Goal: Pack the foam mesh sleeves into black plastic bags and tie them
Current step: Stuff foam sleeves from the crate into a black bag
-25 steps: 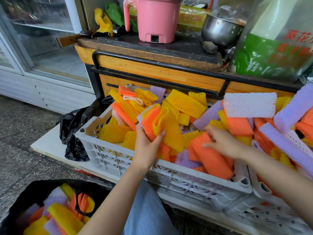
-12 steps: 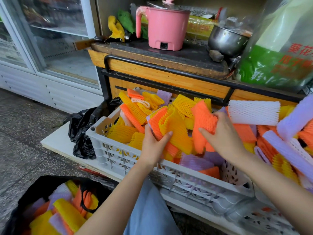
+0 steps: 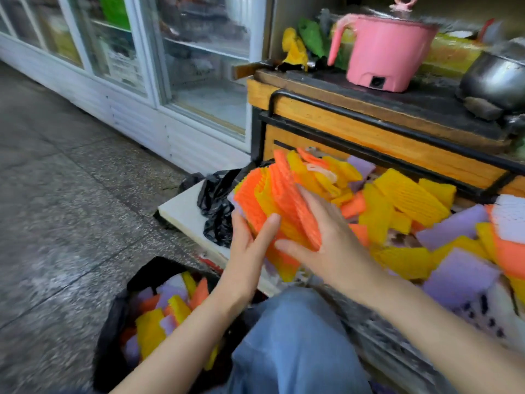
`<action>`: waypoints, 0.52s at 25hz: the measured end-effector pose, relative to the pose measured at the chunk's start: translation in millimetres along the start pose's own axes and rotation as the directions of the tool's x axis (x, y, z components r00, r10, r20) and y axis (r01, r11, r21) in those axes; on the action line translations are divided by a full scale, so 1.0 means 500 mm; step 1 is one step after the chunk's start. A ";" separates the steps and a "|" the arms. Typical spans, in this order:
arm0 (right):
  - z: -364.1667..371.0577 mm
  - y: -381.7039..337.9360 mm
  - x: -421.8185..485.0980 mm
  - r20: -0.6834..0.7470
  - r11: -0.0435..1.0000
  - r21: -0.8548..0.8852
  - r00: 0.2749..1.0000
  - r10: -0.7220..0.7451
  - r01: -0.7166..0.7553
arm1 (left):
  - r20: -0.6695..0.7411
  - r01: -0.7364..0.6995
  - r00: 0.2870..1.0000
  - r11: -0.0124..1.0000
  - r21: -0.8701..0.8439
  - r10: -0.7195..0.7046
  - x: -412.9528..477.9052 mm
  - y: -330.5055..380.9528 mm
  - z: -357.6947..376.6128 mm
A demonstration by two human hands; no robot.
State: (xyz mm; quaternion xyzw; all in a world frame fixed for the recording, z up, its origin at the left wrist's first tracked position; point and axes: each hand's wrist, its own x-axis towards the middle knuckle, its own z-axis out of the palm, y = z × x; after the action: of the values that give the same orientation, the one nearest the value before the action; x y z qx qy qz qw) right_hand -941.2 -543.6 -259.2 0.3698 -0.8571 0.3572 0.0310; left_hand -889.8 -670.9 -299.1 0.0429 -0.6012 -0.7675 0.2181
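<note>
Speckled stone floor [image 3: 71, 194] fills the view from 7 to 10 o'clock, with a glass-door fridge [image 3: 199, 66] along its far edge at 11 o'clock. At 1 to 2 o'clock stands a wooden counter [image 3: 369, 135] carrying a pink pot [image 3: 383, 52] and, on its 3 o'clock side, a metal pot [image 3: 494, 78]. Below the counter, at 3 o'clock, a pile of sleeves [image 3: 397, 200] in orange, yellow, purple and white is heaped in a white crate [image 3: 500, 314], whose wall is blurred.

Near the centre, both hands hold a bundle of sleeves [image 3: 272, 200], orange and yellow, standing upright. The left hand [image 3: 250, 245] grips its lower edge, thumb across the front. The right hand [image 3: 332, 240] clasps the bundle's 3 o'clock side, thumb tucked under an orange sleeve, fingers lying along it.

At 7 o'clock an open black bag [image 3: 113, 322] sits on the floor, part-filled with more sleeves, beside a knee in blue jeans [image 3: 292, 345]. Crumpled black bags [image 3: 216, 206] lie on a white board [image 3: 181, 209] at 9 o'clock of the bundle.
</note>
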 end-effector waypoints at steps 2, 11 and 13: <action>0.077 -0.014 0.012 0.105 0.996 0.002 0.991 -0.084 0.084 | -0.051 0.088 0.995 0.993 0.084 -0.084 -0.010 0.004 -0.069; 0.361 -0.065 0.023 0.403 0.982 0.167 0.915 0.019 -0.093 | -0.267 0.377 0.895 0.926 0.029 -0.357 -0.063 -0.085 -0.330; 0.401 -0.064 0.029 0.416 0.966 0.170 0.903 0.109 -0.195 | -0.207 0.379 0.904 0.925 -0.014 -0.373 -0.065 -0.111 -0.362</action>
State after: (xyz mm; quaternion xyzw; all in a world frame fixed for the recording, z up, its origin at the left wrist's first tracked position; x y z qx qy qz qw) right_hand -888.2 -695.0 -384.8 0.3684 -0.8293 0.3620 -0.2133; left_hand -816.8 -811.7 -407.1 0.2401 -0.5662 -0.7783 0.1266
